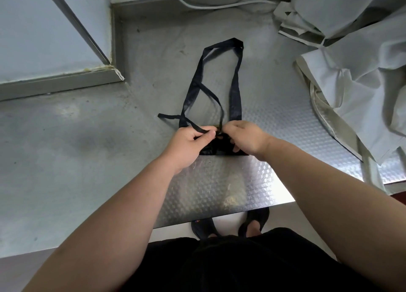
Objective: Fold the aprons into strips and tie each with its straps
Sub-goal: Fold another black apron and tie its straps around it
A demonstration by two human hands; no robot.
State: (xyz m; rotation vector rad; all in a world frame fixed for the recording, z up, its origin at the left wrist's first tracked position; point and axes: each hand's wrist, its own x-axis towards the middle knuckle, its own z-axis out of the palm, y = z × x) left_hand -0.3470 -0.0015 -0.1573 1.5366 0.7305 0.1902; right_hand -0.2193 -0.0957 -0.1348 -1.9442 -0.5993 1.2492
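Black apron (219, 148), folded into a strip laid left-to-right on the steel table (219, 182), neck loop (236, 87) directed away from the person; one thin strap (175, 116) is pinched by the left hand (189, 142), another by the right hand (243, 135).

We stand at a steel table (219, 182) whose top is embossed with a small cube pattern. Near its front edge it shines brightly, while farther back and to the left it turns dull and smudged. A raised metal rim (114, 39) borders the stepped back edge. Behind it we see a pale blue-grey wall (33, 28), crossed by a slanted metal bar (77, 26). A white cable (197, 5) runs along the far side. Below the table lies a pale floor (172, 232).
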